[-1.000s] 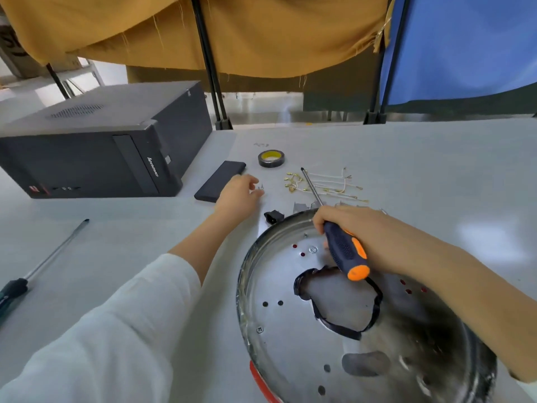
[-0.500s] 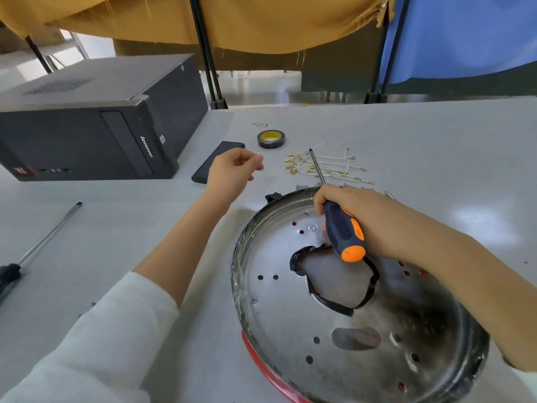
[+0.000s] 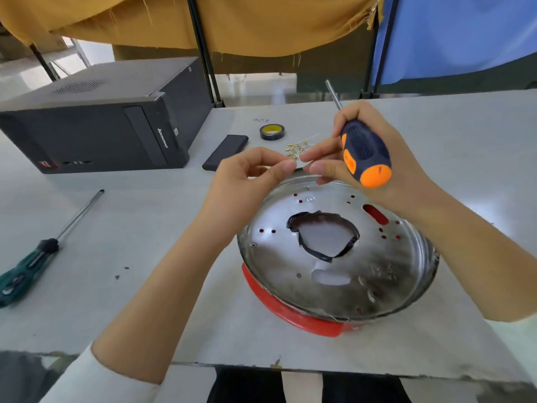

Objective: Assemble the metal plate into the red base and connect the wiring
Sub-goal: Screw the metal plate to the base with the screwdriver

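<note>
1. Round shiny metal plate (image 3: 334,266) with holes and a black-edged central opening sits in the red plastic base (image 3: 293,314) on the grey table (image 3: 145,228).
2. Above the plate's far rim, the left hand (image 3: 247,175) pinches something too small to identify, fingertips meeting the right hand (image 3: 374,158).
3. Right hand grips an orange-and-navy screwdriver (image 3: 364,154), shaft pointing up and away.
4. Left of the plate lies a green-handled screwdriver (image 3: 32,257).

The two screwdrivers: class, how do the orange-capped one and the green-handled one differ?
The orange-capped screwdriver is gripped in the right hand, shaft pointing up and away; the green-handled screwdriver lies flat on the table, untouched. Both have bare metal shafts.
</note>
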A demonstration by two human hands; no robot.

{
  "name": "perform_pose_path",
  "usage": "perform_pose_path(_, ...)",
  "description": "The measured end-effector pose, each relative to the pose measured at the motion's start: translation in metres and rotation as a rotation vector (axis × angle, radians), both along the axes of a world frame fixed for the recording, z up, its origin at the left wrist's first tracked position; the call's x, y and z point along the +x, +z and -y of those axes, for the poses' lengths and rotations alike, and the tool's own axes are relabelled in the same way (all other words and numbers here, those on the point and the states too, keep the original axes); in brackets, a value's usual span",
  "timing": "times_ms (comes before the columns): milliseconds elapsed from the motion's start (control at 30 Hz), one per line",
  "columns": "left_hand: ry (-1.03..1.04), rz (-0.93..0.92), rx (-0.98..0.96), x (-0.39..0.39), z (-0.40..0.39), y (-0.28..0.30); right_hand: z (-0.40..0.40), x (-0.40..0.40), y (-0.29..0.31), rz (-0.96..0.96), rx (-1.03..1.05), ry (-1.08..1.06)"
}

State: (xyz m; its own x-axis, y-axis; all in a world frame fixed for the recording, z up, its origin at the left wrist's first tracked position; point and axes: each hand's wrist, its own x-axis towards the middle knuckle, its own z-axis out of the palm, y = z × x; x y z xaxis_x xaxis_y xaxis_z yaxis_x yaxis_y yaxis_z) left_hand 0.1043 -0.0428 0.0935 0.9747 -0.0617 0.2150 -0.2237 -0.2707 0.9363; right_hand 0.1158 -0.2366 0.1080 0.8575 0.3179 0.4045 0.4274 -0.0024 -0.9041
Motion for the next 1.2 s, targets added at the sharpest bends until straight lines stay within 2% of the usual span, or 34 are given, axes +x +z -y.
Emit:
perform_pose_path(200, 0.004, -0.049, -0.088, -0.010, 0.009, 0.001, -0.008, -0.015, 0.006, -0.011, 0.060, 0.030)
perform_pose_path(400, -0.003, -0.083, -0.106, -0.014, 0.011, 0.005, -0.011, -0.018, 0.001, -0.062, 0.120, -0.090)
perform_pose_path(567, -0.009, -0.109, -0.090, -0.017, 0.012, 0.005, -0.015, -0.024, 0.007, 0.151, 0.042, -0.059)
perform_pose_path(867, 0.002, -0.132, -0.062, -0.018, 0.013, 0.002, -0.017, -0.024, 0.002, 0.134, 0.056, -0.067)
perform_pose_path(967, 0.009, -0.093, -0.053, -0.020, 0.014, 0.001, -0.017, -0.024, 0.000, 0.081, 0.112, -0.042)
perform_pose_path(1133, 0.026, 0.005, 0.043, -0.022, 0.012, -0.007, -0.017, -0.024, -0.008, 0.213, -0.064, -0.119)
perform_pose_path(1200, 0.102, 0.073, 0.096, -0.022, 0.009, -0.012, -0.014, -0.021, -0.012, 0.215, -0.116, -0.120)
